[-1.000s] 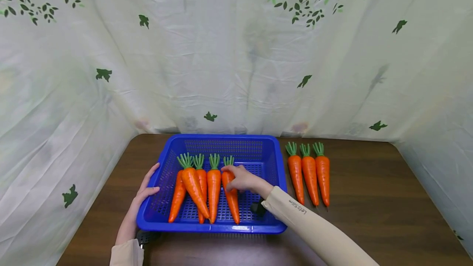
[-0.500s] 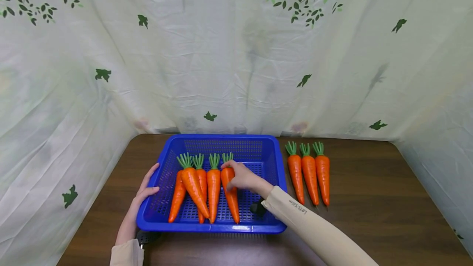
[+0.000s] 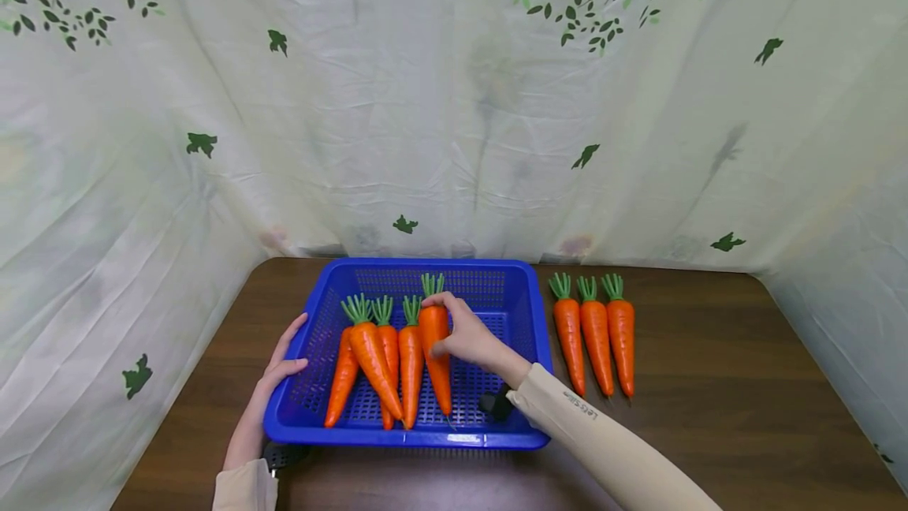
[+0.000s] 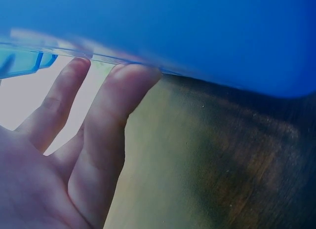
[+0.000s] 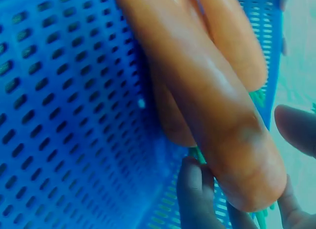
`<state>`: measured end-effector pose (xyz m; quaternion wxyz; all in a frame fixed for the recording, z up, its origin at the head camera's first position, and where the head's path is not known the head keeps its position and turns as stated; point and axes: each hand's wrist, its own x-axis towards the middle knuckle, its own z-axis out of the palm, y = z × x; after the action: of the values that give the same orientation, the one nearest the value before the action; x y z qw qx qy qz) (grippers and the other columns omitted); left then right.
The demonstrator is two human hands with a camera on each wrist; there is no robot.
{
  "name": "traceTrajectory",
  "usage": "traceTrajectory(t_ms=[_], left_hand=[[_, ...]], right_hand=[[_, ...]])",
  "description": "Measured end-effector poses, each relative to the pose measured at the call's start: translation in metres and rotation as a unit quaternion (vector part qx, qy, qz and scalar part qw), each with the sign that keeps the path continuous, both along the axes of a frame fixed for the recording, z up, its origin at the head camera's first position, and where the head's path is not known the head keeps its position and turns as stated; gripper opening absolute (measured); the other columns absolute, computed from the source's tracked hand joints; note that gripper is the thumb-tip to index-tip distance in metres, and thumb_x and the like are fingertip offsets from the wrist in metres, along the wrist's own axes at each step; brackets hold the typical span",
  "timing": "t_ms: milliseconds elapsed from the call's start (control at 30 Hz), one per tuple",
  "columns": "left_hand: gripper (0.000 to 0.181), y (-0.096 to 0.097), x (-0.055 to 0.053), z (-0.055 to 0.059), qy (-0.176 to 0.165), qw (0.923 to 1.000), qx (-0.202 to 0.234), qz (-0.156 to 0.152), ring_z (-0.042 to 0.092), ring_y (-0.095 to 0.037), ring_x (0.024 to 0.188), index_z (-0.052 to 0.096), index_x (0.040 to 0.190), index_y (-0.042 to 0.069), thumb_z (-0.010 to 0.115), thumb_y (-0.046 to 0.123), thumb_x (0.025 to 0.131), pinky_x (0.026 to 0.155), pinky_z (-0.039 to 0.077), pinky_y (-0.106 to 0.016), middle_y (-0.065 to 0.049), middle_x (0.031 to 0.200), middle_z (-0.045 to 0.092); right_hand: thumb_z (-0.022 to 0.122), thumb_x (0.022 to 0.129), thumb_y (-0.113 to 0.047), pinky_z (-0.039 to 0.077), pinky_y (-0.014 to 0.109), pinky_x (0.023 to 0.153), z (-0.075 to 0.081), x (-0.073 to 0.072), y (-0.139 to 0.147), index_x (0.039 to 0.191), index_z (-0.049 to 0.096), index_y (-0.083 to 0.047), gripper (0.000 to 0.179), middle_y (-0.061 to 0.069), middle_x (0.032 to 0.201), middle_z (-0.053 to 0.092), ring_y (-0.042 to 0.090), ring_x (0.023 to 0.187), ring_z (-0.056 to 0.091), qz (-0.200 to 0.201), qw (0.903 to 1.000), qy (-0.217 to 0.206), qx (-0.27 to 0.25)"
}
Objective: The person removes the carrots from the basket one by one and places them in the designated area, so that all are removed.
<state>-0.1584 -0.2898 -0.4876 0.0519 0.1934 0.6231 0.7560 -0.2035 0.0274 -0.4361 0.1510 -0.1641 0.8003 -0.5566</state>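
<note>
A blue plastic basket (image 3: 369, 438) stands on the table, its wall (image 4: 207, 36) filling the top of the left wrist view. My left hand (image 3: 266, 386) touches the basket's left side with straight, spread fingers. Inside, my right hand (image 3: 468, 337) grips an orange carrot (image 3: 437, 373) near its green top, fingers on one side and thumb on the other. This carrot (image 5: 212, 100) slants across the right wrist view, above the others. Several carrots lie left of it in the basket, tops pointing away; one carrot (image 3: 370, 357) rests across its neighbours.
Right of the basket, three carrots (image 3: 594, 330) lie side by side on the brown wooden table (image 3: 716, 385). A white curtain (image 3: 440, 117) with leaf prints hangs behind the table and along both sides.
My right hand has raised the carrot from the basket floor and shifted it slightly away and to the left. The left hand and basket have stayed in place.
</note>
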Motion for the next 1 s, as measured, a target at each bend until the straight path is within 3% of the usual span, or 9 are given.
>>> traceTrajectory(t_ms=[167, 333, 600, 1000], left_hand=[[0.07, 0.0, -0.002, -0.001, 0.024, 0.9997, 0.002, 0.001, 0.047, -0.003, 0.118, 0.031, 0.15, 0.028, 0.027, -0.008, 0.09, 0.093, 0.038, -0.018, 0.012, 0.134, 0.046], [0.067, 0.001, -0.001, -0.001, 0.007, 1.0, -0.005, 0.005, 0.045, -0.003, 0.119, 0.025, 0.152, 0.026, 0.027, -0.006, 0.092, 0.094, 0.038, -0.018, 0.011, 0.135, 0.043], [0.064, 0.002, 0.003, 0.002, -0.022, 0.9997, -0.01, 0.009, 0.043, -0.004, 0.122, 0.015, 0.154, 0.022, 0.026, -0.001, 0.095, 0.096, 0.037, -0.019, 0.008, 0.138, 0.036], [0.064, 0.001, 0.001, 0.001, -0.009, 0.9999, -0.007, 0.008, 0.044, -0.004, 0.121, 0.018, 0.153, 0.021, 0.026, -0.003, 0.094, 0.095, 0.038, -0.019, 0.01, 0.137, 0.04]], right_hand=[[0.066, 0.072, 0.013, 0.052, 0.038, 0.071, 0.005, 0.0, 0.004, 0.131, 0.044, -0.006, 0.066, 0.017, 0.132, 0.039, 0.033, 0.098, 0.055, 0.003, 0.9966, -0.029, -0.077], [0.064, 0.076, 0.013, 0.053, 0.04, 0.071, 0.009, 0.002, 0.011, 0.134, 0.041, -0.008, 0.066, 0.016, 0.136, 0.037, 0.033, 0.089, 0.06, 0.011, 0.9898, -0.06, -0.128], [0.064, 0.079, 0.011, 0.054, 0.043, 0.072, 0.015, 0.006, 0.017, 0.137, 0.039, -0.006, 0.066, 0.017, 0.138, 0.036, 0.032, 0.088, 0.061, 0.014, 0.9877, -0.073, -0.138], [0.064, 0.08, 0.006, 0.053, 0.046, 0.074, 0.034, 0.015, 0.031, 0.139, 0.042, -0.012, 0.065, 0.014, 0.139, 0.037, 0.03, 0.09, 0.062, 0.004, 0.9877, -0.054, -0.147]])
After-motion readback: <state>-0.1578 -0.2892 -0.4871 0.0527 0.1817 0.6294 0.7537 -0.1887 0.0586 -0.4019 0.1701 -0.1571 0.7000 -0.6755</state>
